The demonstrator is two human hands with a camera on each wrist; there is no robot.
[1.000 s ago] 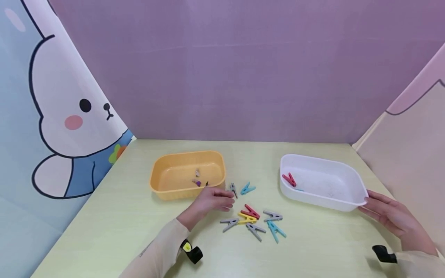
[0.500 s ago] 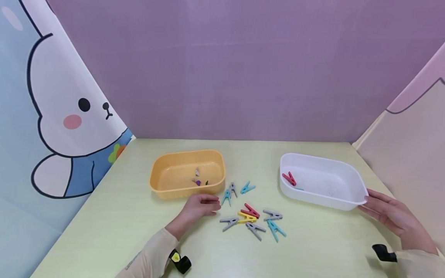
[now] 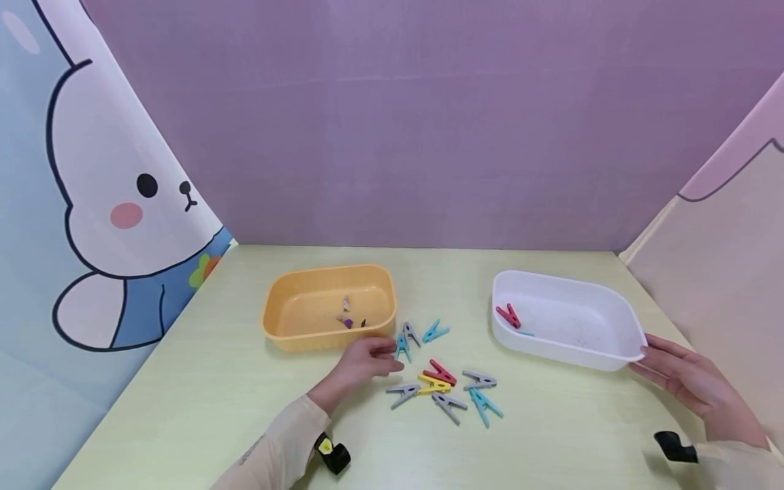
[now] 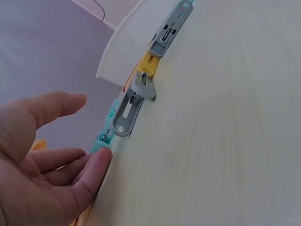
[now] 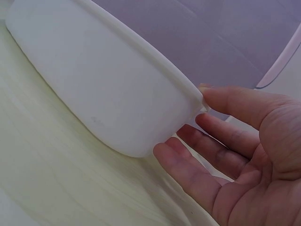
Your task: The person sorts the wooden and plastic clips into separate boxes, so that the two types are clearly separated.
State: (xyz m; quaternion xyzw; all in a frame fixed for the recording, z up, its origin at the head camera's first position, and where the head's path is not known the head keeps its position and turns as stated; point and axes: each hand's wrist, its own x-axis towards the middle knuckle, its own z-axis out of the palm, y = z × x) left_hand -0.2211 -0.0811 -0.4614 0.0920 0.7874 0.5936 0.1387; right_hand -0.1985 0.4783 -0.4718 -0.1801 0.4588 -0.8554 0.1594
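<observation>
My left hand [image 3: 361, 364] is beside a light-blue clothespin [image 3: 402, 347], in front of the yellow basin [image 3: 331, 340]. In the left wrist view its fingers [image 4: 94, 174] reach the blue clothespin's end, while the thumb stands well apart. A grey clothespin [image 3: 412, 333] lies against the blue one. To the right, my right hand [image 3: 695, 381] holds the near right corner of the white basin [image 3: 563, 350]. The right wrist view has the thumb [image 5: 225, 101] on the basin's rim and the fingertips beneath it, by the outer wall.
Several clothespins lie between the basins, among them a yellow one [image 3: 435, 384], a red one [image 3: 439, 372] and a blue one [image 3: 486, 406]. Another red clothespin [image 3: 508, 316] is inside the white basin. Small objects [image 3: 347, 322] sit in the yellow basin. A purple backdrop [image 3: 429, 136] rises behind.
My left hand drew back left, uncovering the blue clothespin, then came right again to it. The blue and grey clothespins have turned slightly. The right hand has kept its place.
</observation>
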